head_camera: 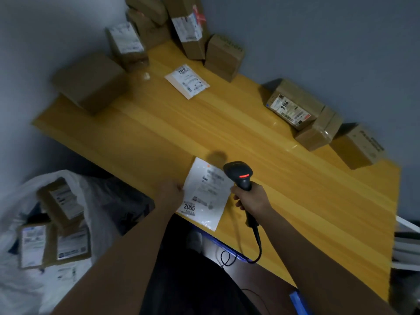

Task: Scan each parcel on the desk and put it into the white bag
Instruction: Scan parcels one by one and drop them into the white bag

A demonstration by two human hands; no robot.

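A flat white parcel (205,192) with a printed label lies at the near edge of the yellow desk (250,137). My left hand (171,193) holds its left edge. My right hand (253,197) grips a black barcode scanner (239,175), whose head hangs just over the parcel's right side with a red light showing. A second flat white parcel (186,81) lies further back. Several brown cardboard parcels stand along the desk's far and right sides, such as one (293,103) with a label. The white bag (27,258) sits at lower left with parcels inside it.
A brown box (91,83) stands at the desk's left corner, and more boxes (188,26) are stacked against the grey wall. The scanner's black cable (256,246) loops down past the desk's front edge. Blue bins (297,301) sit under the desk.
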